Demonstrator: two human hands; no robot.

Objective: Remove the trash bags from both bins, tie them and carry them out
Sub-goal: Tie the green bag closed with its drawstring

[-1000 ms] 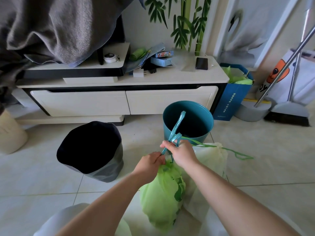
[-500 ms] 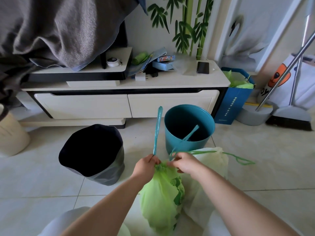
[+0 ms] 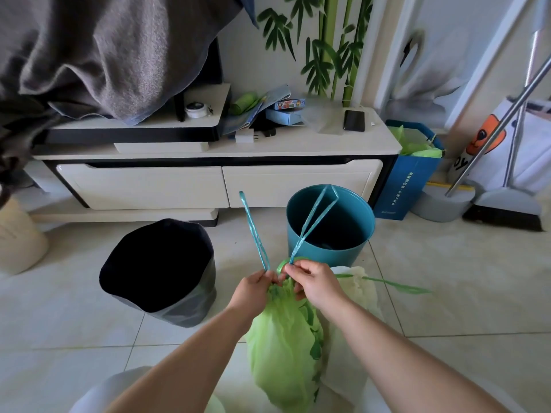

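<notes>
A full green trash bag hangs in front of me with its neck gathered. My left hand pinches one teal drawstring loop that stands upright. My right hand pinches the other drawstring loop, which rises over the teal bin. That bin has no bag in it. A paler, whitish-green trash bag lies on the floor behind my right hand, its green drawstring trailing right. The grey bin at the left holds a dark liner.
A cream TV cabinet with two drawers stands behind the bins, with a phone and boxes on top. A blue paper bag, a broom and dustpan stand at the right. A beige container sits far left.
Both hands drew close together at the bag's neck. The left loop stays upright, and the right loop swung up higher over the teal bin.
</notes>
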